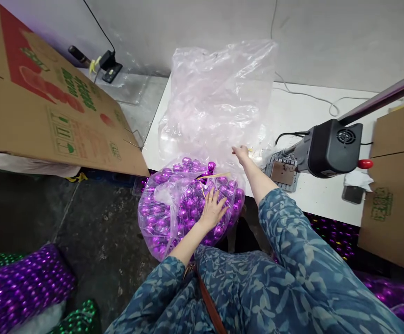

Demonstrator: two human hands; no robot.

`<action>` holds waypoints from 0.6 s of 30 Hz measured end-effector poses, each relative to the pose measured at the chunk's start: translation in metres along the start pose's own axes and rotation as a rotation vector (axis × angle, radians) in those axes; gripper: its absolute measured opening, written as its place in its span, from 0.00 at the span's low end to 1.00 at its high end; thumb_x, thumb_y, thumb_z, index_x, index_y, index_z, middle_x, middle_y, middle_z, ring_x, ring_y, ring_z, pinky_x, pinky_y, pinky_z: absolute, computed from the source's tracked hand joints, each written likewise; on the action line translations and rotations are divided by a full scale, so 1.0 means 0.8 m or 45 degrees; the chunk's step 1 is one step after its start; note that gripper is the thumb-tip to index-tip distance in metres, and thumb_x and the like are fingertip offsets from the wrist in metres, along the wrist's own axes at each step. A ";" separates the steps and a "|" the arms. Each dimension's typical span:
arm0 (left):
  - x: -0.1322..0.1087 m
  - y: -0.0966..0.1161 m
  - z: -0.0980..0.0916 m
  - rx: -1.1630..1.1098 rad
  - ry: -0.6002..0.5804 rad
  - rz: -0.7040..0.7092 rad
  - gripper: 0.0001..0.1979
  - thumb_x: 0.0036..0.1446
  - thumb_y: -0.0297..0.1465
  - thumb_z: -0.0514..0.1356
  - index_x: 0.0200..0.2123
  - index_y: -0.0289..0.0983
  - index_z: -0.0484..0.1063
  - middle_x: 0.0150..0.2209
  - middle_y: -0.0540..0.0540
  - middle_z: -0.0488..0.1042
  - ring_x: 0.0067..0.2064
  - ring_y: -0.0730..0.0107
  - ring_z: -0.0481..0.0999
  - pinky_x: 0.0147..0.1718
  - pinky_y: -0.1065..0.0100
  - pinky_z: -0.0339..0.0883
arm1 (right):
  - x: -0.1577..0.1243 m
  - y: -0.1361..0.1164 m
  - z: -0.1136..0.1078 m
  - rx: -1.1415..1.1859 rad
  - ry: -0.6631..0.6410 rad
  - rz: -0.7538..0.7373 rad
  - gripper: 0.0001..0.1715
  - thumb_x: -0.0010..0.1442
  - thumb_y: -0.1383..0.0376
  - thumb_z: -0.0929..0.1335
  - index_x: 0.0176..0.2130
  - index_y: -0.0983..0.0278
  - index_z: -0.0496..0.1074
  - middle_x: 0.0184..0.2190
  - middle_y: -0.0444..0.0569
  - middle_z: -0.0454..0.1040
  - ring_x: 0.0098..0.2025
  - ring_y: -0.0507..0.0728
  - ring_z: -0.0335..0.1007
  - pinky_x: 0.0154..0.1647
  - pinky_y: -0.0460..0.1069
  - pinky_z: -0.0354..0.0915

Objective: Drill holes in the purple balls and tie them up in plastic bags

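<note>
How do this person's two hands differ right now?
The left hand lies flat, fingers spread, on the bag of purple balls; the right hand curls around loose clear plastic. The left hand is near the body; the right hand reaches farther, to the white table's edge. Both are bare and touch plastic.

Packing workshop: cartons [48,106], bag [219,93] of baubles [174,208]

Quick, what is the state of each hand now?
Left hand: open, flat on the clear plastic bag of shiny purple balls.
Right hand: closed, pinching that bag's upper film.
</note>
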State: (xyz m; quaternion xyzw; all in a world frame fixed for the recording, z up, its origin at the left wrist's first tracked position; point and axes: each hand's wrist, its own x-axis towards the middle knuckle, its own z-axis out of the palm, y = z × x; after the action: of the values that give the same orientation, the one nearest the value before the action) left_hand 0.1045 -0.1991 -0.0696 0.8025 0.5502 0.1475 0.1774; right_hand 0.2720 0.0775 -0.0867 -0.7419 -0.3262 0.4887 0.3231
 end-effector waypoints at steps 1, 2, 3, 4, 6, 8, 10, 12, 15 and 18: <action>-0.002 0.000 0.001 -0.001 0.007 -0.013 0.17 0.67 0.34 0.63 0.58 0.40 0.76 0.66 0.30 0.69 0.75 0.35 0.59 0.66 0.30 0.64 | -0.002 -0.008 0.003 -0.003 -0.028 -0.033 0.26 0.68 0.51 0.68 0.51 0.73 0.72 0.46 0.52 0.73 0.52 0.49 0.70 0.61 0.51 0.71; -0.003 0.000 0.001 0.000 0.015 -0.026 0.17 0.68 0.33 0.63 0.58 0.40 0.76 0.66 0.30 0.69 0.75 0.36 0.59 0.66 0.31 0.64 | -0.005 -0.019 0.004 0.002 -0.040 -0.085 0.24 0.68 0.53 0.68 0.47 0.73 0.72 0.42 0.50 0.72 0.48 0.48 0.69 0.59 0.50 0.71; -0.004 -0.001 0.000 0.002 0.021 -0.041 0.16 0.68 0.33 0.62 0.58 0.40 0.76 0.65 0.30 0.69 0.75 0.36 0.59 0.67 0.31 0.64 | -0.007 -0.034 0.003 0.015 -0.037 -0.151 0.21 0.69 0.55 0.68 0.45 0.73 0.72 0.39 0.49 0.72 0.45 0.46 0.68 0.58 0.48 0.70; -0.005 -0.002 -0.002 0.002 0.027 -0.058 0.16 0.68 0.33 0.62 0.58 0.40 0.76 0.65 0.31 0.70 0.75 0.37 0.59 0.67 0.32 0.64 | -0.008 -0.053 -0.001 0.036 -0.020 -0.229 0.19 0.70 0.57 0.66 0.44 0.73 0.71 0.37 0.47 0.71 0.43 0.45 0.67 0.57 0.47 0.69; -0.004 -0.007 -0.005 -0.008 0.035 -0.092 0.16 0.68 0.34 0.62 0.58 0.40 0.76 0.64 0.31 0.70 0.75 0.38 0.60 0.67 0.34 0.65 | -0.009 -0.104 -0.012 0.099 0.025 -0.406 0.16 0.72 0.60 0.63 0.42 0.72 0.70 0.37 0.46 0.70 0.40 0.44 0.63 0.57 0.44 0.66; -0.002 -0.012 -0.008 -0.028 0.036 -0.122 0.17 0.69 0.34 0.62 0.58 0.40 0.76 0.64 0.31 0.71 0.74 0.38 0.61 0.66 0.34 0.66 | -0.010 -0.166 -0.028 0.174 0.063 -0.589 0.16 0.74 0.60 0.60 0.42 0.70 0.67 0.38 0.45 0.70 0.41 0.42 0.62 0.56 0.41 0.63; 0.001 -0.015 -0.008 -0.059 0.039 -0.154 0.16 0.69 0.35 0.61 0.58 0.39 0.77 0.63 0.31 0.71 0.74 0.37 0.60 0.66 0.34 0.66 | -0.018 -0.229 -0.046 0.245 0.072 -0.781 0.18 0.74 0.56 0.59 0.40 0.69 0.63 0.36 0.42 0.67 0.37 0.40 0.59 0.50 0.38 0.62; 0.006 -0.016 -0.009 -0.106 0.054 -0.199 0.16 0.69 0.35 0.61 0.57 0.39 0.77 0.63 0.31 0.71 0.74 0.37 0.60 0.66 0.34 0.65 | -0.039 -0.282 -0.066 0.392 -0.020 -1.139 0.21 0.72 0.52 0.62 0.36 0.67 0.59 0.31 0.41 0.64 0.31 0.40 0.53 0.37 0.39 0.58; 0.019 -0.013 -0.014 -0.231 0.171 -0.284 0.19 0.70 0.37 0.60 0.59 0.38 0.75 0.63 0.31 0.71 0.74 0.39 0.62 0.68 0.34 0.62 | -0.097 -0.330 -0.095 0.412 -0.141 -1.342 0.30 0.62 0.40 0.66 0.35 0.65 0.60 0.30 0.40 0.63 0.28 0.39 0.54 0.32 0.40 0.59; 0.047 -0.009 -0.040 -0.483 0.447 -0.433 0.26 0.71 0.43 0.59 0.66 0.36 0.66 0.62 0.30 0.72 0.69 0.45 0.70 0.68 0.40 0.65 | -0.169 -0.345 -0.114 0.447 -0.290 -1.567 0.37 0.55 0.32 0.65 0.37 0.64 0.64 0.30 0.40 0.63 0.26 0.38 0.55 0.29 0.41 0.59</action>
State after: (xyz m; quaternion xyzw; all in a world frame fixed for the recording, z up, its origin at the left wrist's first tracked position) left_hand 0.0981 -0.1576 -0.0423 0.6137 0.6616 0.3521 0.2484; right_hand 0.2689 0.1143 0.2322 -0.2992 -0.6392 0.3358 0.6238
